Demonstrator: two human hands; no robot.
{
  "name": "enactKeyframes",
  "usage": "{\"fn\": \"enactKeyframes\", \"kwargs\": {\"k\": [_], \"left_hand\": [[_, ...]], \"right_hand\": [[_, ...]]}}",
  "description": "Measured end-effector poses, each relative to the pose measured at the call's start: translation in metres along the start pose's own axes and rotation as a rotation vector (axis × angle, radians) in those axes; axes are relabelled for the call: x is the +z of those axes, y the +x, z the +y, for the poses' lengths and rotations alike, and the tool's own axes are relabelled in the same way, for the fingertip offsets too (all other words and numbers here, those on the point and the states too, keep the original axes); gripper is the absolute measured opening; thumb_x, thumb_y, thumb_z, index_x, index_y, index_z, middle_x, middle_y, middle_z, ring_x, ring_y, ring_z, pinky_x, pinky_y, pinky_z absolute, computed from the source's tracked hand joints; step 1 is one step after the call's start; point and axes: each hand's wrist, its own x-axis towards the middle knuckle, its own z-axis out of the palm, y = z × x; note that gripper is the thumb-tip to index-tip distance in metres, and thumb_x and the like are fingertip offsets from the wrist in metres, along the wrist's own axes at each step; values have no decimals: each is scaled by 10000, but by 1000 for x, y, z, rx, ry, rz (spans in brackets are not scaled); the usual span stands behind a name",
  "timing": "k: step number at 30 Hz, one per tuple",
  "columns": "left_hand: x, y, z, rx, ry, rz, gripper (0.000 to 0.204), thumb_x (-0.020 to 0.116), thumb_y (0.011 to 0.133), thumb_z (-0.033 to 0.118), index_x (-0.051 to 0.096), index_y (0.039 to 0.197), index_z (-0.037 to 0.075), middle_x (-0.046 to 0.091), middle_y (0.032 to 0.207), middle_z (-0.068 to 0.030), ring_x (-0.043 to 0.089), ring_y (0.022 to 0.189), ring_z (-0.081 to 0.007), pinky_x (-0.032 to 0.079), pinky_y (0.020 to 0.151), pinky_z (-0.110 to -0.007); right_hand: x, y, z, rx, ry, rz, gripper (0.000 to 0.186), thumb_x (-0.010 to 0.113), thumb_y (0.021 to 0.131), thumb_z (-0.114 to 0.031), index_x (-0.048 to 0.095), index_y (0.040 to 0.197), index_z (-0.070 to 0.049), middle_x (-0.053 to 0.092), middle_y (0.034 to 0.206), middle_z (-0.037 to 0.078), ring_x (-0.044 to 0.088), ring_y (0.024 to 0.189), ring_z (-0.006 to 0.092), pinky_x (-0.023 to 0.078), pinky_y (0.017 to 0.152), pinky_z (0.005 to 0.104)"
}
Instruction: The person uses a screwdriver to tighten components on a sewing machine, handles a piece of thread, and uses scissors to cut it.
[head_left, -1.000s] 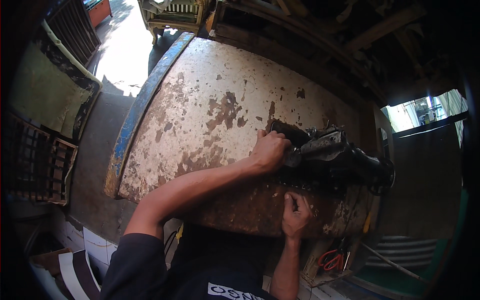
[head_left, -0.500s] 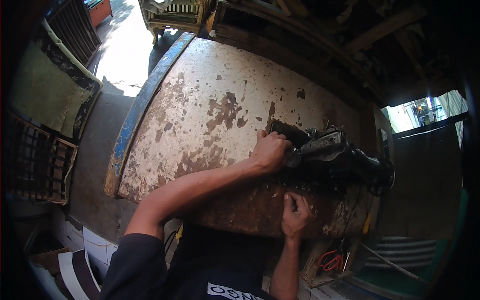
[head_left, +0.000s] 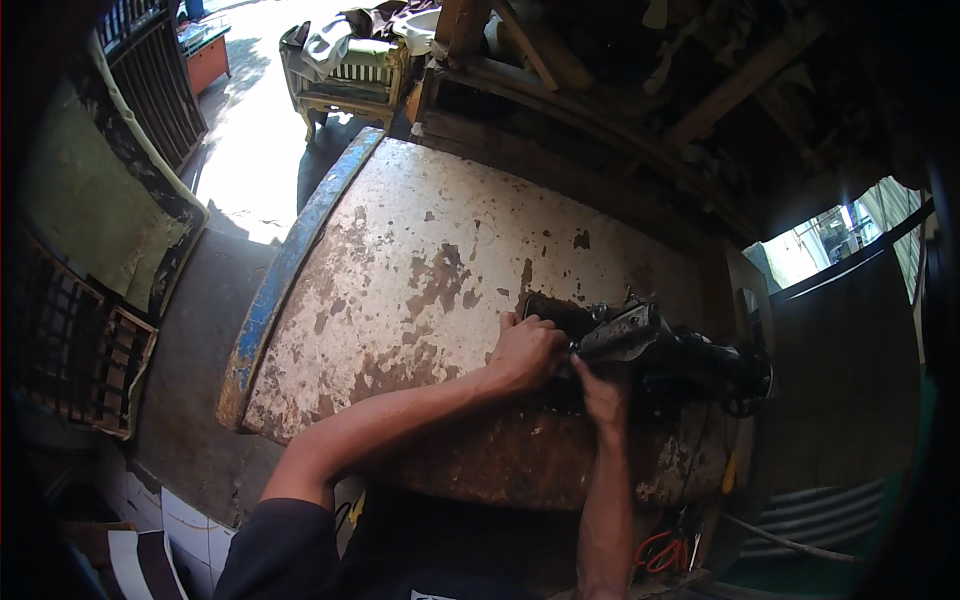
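A black sewing machine (head_left: 690, 365) stands at the right side of a worn table (head_left: 400, 230), its head end toward the left. My left hand (head_left: 530, 352) is at that end, fingers curled and closed; whatever they hold, if anything, is hidden. Close beside it, my right hand (head_left: 603, 392) reaches in under the machine's head. Its thumb points at the left fingertips and the hand looks closed, with the other fingers mostly out of sight behind the machine. The needle area is dark and covered by both hands.
A blue-painted rail (head_left: 290, 270) edges the table's left side. Upholstered frames (head_left: 125, 200) lean at the left. Behind stands a wooden seat frame (head_left: 350, 75) with cloth on it. Orange-handled scissors (head_left: 660, 550) lie below the table's right front.
My right hand has moved from the table's front edge up to the machine's head, beside my left hand. The left hand stays at the machine. The view has shifted slightly.
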Motion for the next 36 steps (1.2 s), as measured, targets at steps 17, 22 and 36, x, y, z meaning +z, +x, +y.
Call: {"fn": "enactKeyframes", "kwargs": {"k": [17,22,36], "left_hand": [[-16,-8,11,60,68,-9,234,690,892,192,727,1122,170,747,996,-38,669,1030,-244,330,986,-513],[-17,-8,20,-16,14,-23,239,717,882,204,724,1116,152,745,904,-75,682,992,-266,342,978,-483],[-3,-6,12,-117,-107,46,284,760,885,272,690,1106,107,745,959,-131,699,988,-359,410,970,-507]], "right_hand": [[-23,-55,13,224,682,124,170,632,1048,-164,651,1174,-51,640,925,27,611,782,90,525,637,255],[-28,-75,18,143,722,109,139,647,1046,-182,657,1126,-69,633,944,11,607,797,90,533,650,247],[-1,-4,13,-62,-238,-7,303,763,892,-237,734,1108,-27,713,1057,178,669,1059,346,519,876,427]]}}
